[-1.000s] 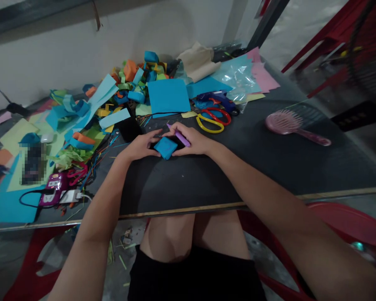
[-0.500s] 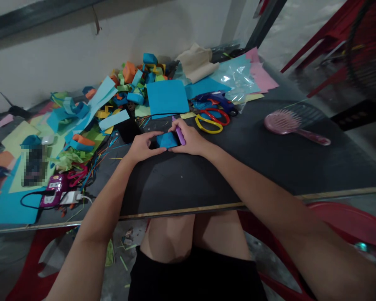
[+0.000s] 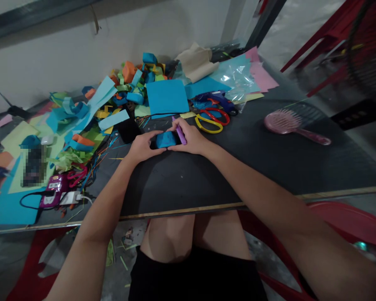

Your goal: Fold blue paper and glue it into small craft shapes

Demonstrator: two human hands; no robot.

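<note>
Holding the blue paper (image 3: 166, 140) crosswise, left grip (image 3: 142, 147) and right grip (image 3: 191, 140) pinch its ends.

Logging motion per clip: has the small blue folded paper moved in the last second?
Yes. The blue folded paper has shifted slightly away from the table edge, toward the large blue sheet, tipped up between the left hand and right hand.
</note>
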